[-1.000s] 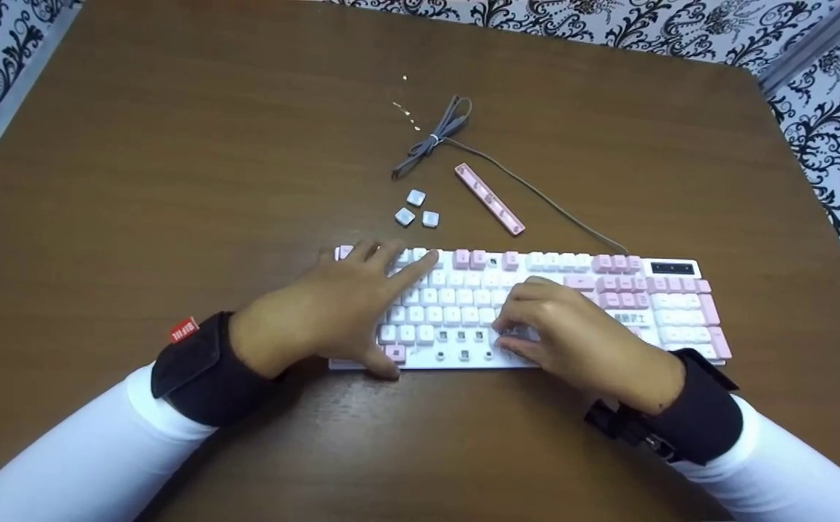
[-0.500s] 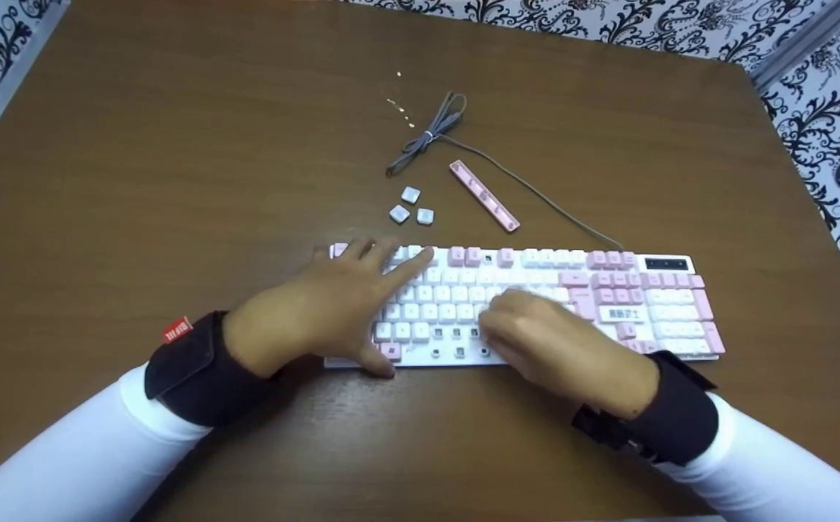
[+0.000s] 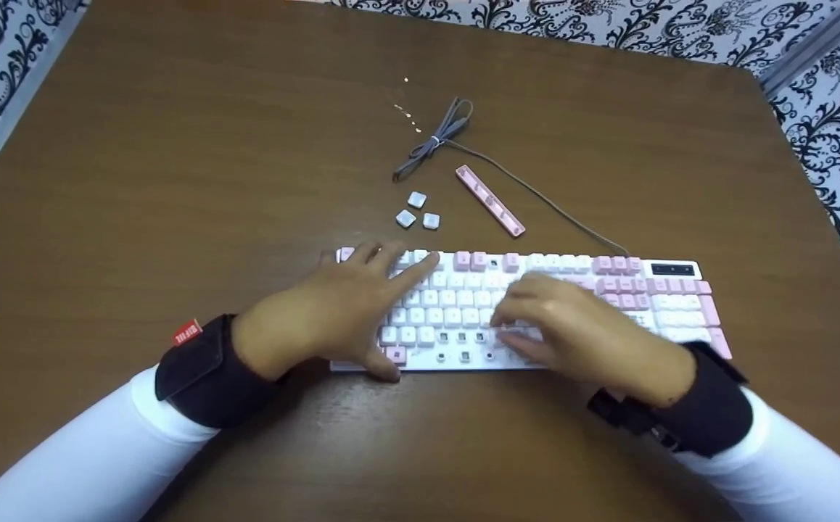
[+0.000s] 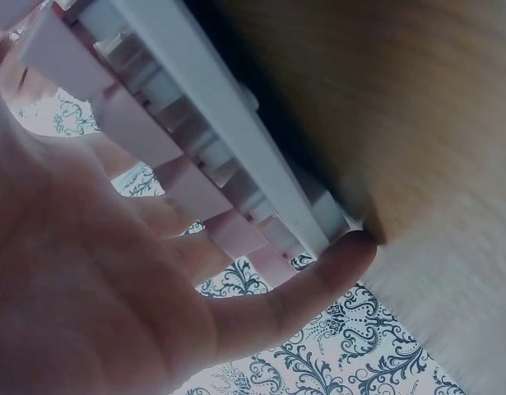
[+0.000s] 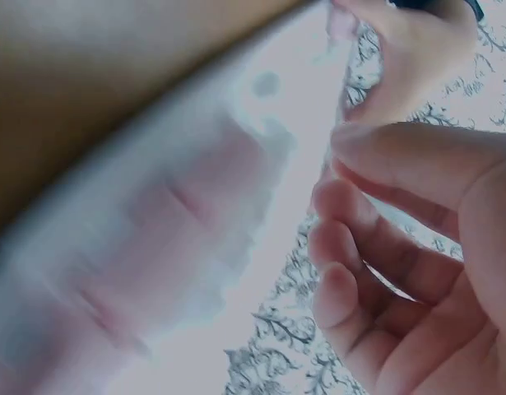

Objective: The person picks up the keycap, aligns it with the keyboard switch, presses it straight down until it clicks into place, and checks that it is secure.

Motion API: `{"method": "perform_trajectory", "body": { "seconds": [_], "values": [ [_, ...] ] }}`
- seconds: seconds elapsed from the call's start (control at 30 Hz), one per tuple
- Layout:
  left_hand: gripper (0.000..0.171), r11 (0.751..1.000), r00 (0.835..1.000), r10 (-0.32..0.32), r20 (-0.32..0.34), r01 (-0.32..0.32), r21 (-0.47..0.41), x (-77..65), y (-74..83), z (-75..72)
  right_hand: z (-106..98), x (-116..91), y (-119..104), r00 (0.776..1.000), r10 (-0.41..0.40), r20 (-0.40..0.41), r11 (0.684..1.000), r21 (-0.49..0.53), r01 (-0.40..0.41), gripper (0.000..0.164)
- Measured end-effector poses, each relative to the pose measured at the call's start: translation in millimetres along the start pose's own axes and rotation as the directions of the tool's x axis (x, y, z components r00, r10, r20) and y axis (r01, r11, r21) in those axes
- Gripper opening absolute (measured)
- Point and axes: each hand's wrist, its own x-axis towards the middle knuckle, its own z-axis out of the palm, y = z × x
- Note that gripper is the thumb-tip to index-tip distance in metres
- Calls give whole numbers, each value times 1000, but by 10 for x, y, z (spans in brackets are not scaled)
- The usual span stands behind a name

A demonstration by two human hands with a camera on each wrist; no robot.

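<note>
In the head view, a white and pink keyboard (image 3: 463, 299) lies on the brown table. Over its left end spreads my left hand (image 3: 347, 304), fingers fairly straight. The left wrist view shows the left thumb (image 4: 318, 284) against the keyboard's edge. My right hand (image 3: 561, 326) is bent over the lower rows, thumb and index finger pinching at a keycap just right of several bare switches (image 3: 462, 338). The hand mostly hides that keycap. Fingertips (image 5: 335, 193) stand close to the thumb in the right wrist view, where the keyboard is blurred.
Behind the keyboard sit three loose white keycaps (image 3: 416, 199) and a pink spacebar (image 3: 490, 201), underside up. A bundled grey cable (image 3: 434, 139) runs to the keyboard's back edge. Tiny pale bits (image 3: 407, 114) lie farther back. A bare switch (image 3: 493, 264) shows in the top row.
Half a second ago the right hand was bunched farther left, its thumb hidden. It is now slightly right, thumb in sight, much as one second ago. The left hand keeps its place on the keyboard.
</note>
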Motion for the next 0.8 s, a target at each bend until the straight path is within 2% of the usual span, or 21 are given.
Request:
{"method": "perform_trajectory", "body": {
  "seconds": [0.23, 0.5, 0.63, 0.8],
  "values": [
    [130, 1000, 1000, 3, -16, -2, 13, 6, 4, 11, -159, 288, 200, 996, 77, -47, 995, -60, -79, 7],
    [130, 1000, 1000, 7, -20, -7, 28, 7, 14, 24, -191, 622, 508, 977, 210, -16, 975, -67, -211, 9],
    [129, 1000, 1000, 6, -23, -6, 21, 9, 19, 13, -204, 757, 683, 946, 323, 19, 942, -107, -319, 11],
    [128, 1000, 999, 16, -32, -15, 21, 13, 21, -1, -219, 863, 840, 884, 459, 92, 885, -129, -447, 10]
  ]
}}
